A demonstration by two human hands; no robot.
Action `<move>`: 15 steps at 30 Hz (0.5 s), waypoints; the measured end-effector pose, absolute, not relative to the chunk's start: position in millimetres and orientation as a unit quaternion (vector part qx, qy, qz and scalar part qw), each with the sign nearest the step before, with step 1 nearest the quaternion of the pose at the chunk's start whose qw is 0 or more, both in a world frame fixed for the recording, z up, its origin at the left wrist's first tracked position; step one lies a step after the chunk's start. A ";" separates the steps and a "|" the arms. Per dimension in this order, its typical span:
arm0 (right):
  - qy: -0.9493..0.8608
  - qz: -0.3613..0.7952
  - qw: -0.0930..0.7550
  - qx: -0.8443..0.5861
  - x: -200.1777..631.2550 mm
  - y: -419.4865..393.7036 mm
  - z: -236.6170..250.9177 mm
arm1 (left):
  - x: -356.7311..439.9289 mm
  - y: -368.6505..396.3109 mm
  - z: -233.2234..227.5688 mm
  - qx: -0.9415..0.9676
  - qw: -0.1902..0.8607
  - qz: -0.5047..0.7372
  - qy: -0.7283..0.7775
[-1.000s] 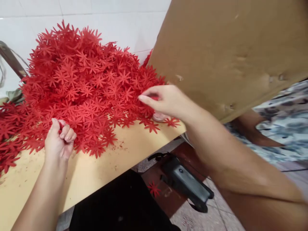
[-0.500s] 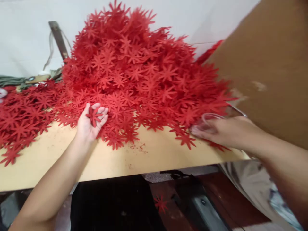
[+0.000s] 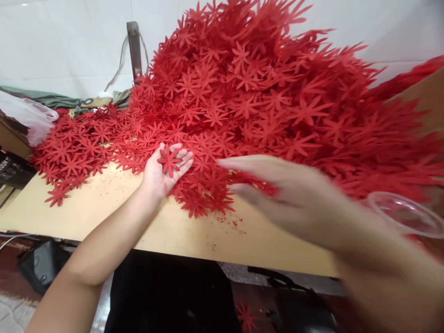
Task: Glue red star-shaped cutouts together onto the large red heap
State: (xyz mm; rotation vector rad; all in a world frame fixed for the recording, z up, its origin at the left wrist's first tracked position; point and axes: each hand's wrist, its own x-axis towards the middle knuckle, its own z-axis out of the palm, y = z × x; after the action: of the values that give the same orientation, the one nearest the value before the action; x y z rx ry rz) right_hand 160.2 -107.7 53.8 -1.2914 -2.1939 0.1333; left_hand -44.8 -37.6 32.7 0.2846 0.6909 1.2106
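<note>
Two bare hands work over a tan counter (image 3: 114, 210) heaped with red cut-out flowers. Nearest, at 4 o'clock, the right hand (image 3: 294, 199) sweeps in blurred, fingers stretched toward 9 o'clock; its grip looks spread and flat, with nothing seen pinched in it, hovering just above the front edge of the pile (image 3: 263, 92). Just beside its wrist, at 3 o'clock, a clear plastic cup (image 3: 404, 215) shows its rim; I cannot tell whether it rests on the counter or on flowers. Left of centre, the left hand (image 3: 163, 173) lies palm up at the foot of the pile, grip open and slightly cupped, with a few flowers (image 3: 169, 159) stacked in the palm. Its forearm runs down to 7 o'clock. Below the counter edge at 6 o'clock one stray flower (image 3: 247, 317) lies on the floor. Farther out, at 9 o'clock, a thin scatter (image 3: 76, 150) of flowers spreads flat across the counter. Beyond, the pile climbs to 12 o'clock against a white wall (image 3: 62, 46). At 10 o'clock a dark post (image 3: 134, 44) stands upright by the wall, with olive cloth (image 3: 52, 99) and a white bag (image 3: 31, 118) near it
</note>
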 end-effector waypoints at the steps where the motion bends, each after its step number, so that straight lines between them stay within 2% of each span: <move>1: -0.855 0.074 0.284 -0.427 124.1 -92.3 51.7 | -44.8 -38.8 31.5 0.132 0.756 0.561 0.309; 4: -0.889 0.098 0.237 -0.380 49.4 -74.7 30.3 | -48.1 -41.4 28.1 0.120 0.745 0.592 0.281; 8: -0.889 0.107 0.230 -0.381 35.0 -89.1 11.4 | -56.4 -39.2 28.3 0.115 0.754 0.584 0.277; 11: -0.885 0.145 0.279 -0.344 51.8 -96.7 25.4 | -62.4 -32.6 30.8 0.123 0.748 0.592 0.275; 15: -0.803 0.166 0.431 -0.378 56.2 -78.5 46.7 | -62.1 -29.2 31.8 0.134 0.700 0.640 0.287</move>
State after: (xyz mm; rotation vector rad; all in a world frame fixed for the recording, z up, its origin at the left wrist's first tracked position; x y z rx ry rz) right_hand 56.2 -78.5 46.7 -0.9418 -2.0026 0.4141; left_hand -62.1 -29.2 31.8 0.2977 0.6388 1.4247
